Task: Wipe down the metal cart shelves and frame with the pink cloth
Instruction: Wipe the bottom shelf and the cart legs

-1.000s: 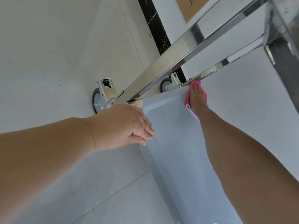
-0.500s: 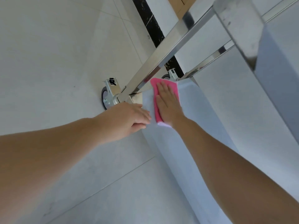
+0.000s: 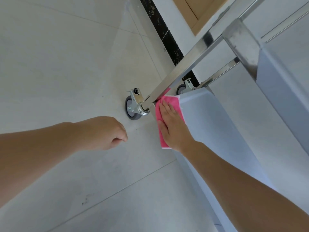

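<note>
Right hand (image 3: 173, 126) flat on pink cloth (image 3: 160, 131) — half hidden; left hand (image 3: 107, 133) loosely curled, empty.

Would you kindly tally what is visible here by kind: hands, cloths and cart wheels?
Hands: 2, left hand and right hand
Cloths: 1, pink cloth
Wheels: 2, near wheel and far wheel
Total: 5

Pale large-format floor tiles (image 3: 58, 56) with thin grout lines are observed. A black marbled skirting strip (image 3: 164, 36) runs toward twelve o'clock, below a white wall (image 3: 173, 19) and wood panelling (image 3: 192, 9).
</note>
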